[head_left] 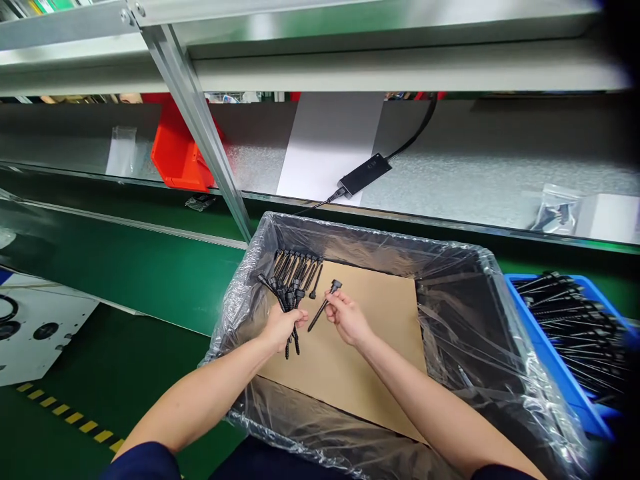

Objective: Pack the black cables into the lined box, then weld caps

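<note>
The left hand (pixel 281 327) is closing its fingers around a bunch of slim black pieces with thick heads (pixel 287 293). The right hand (pixel 350 321) is pinching one single black piece (pixel 319 313) between thumb and fingers, its head pointing up and away from the person. The two hands are working near each other, but they are not touching. Beneath them a flat brown cardboard sheet (pixel 383 327) is lying inside a large container lined with clear plastic film (pixel 370 233). Just beyond the left hand, a row of similar black pieces (pixel 295 261) is resting side by side. Well to the right of the right hand, a blue plastic tray (pixel 593 417) is holding many more slim dark pieces. Farther ahead, a black adapter box (pixel 365 175) is lying on a grey metal shelf (pixel 440 180).

In my judgement, the person is handling one piece apart from the bunch; the next move is calling for a light, steady pinch.
</note>
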Demonstrator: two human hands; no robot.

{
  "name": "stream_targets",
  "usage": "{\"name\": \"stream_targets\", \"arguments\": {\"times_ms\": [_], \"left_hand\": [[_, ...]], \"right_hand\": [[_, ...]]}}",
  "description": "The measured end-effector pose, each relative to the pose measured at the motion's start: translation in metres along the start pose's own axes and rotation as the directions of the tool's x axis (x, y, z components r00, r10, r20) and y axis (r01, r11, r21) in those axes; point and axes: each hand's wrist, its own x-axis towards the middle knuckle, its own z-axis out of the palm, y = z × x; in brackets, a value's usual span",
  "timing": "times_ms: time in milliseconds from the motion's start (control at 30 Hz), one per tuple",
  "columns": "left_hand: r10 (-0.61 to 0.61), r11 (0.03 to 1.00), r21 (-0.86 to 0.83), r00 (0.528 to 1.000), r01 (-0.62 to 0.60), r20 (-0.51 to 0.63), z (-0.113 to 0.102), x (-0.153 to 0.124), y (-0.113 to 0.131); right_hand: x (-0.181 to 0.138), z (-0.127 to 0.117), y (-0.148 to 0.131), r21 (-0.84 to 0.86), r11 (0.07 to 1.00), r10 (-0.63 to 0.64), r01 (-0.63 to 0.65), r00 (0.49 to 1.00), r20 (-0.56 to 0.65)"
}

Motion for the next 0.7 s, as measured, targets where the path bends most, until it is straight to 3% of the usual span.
{"name": "stream_targets", "arguments": {"times_ms": [100, 200, 267, 333, 400, 533, 700], "left_hand": [[-0.058, 0.998, -0.013, 0.998, 0.057, -0.023, 0.001, 0.001, 0.001], [-0.027, 0.999, 0.017, 1.0, 0.027, -0.001, -0.001, 0.004, -0.004], [-0.013, 0.999, 0.033, 1.0, 0.012, 0.006, -0.002, 0.006, -0.006], [-0.02, 1.0, 0.02, 1.0, 0.02, 0.004, -0.003, 0.008, -0.008], [-0.032, 0.999, 0.007, 0.999, 0.032, -0.007, -0.003, 0.009, -0.008], [-0.045, 0.999, 0.025, 0.998, 0.046, -0.046, -0.004, 0.012, -0.009], [0.002, 0.999, 0.043, 0.999, 0.0, -0.05, -0.005, 0.012, -0.01]], "right_hand": [[0.038, -0.031, -0.007, -0.248, 0.949, -0.215, 0.196, 0.975, -0.049], [0.078, -0.052, -0.005, -0.568, 0.75, -0.401, 0.339, 0.916, 0.017], [0.103, -0.054, 0.003, -0.643, 0.731, -0.335, 0.228, 0.941, -0.047], [0.126, -0.051, 0.013, -0.602, 0.799, -0.169, 0.018, 0.966, -0.196], [0.148, -0.045, 0.023, -0.531, 0.836, -0.038, -0.136, 0.952, -0.304], [0.182, -0.036, 0.036, -0.511, 0.832, 0.015, -0.218, 0.928, -0.372], [0.2, -0.025, 0.041, -0.572, 0.786, 0.025, -0.233, 0.937, -0.348]]}}
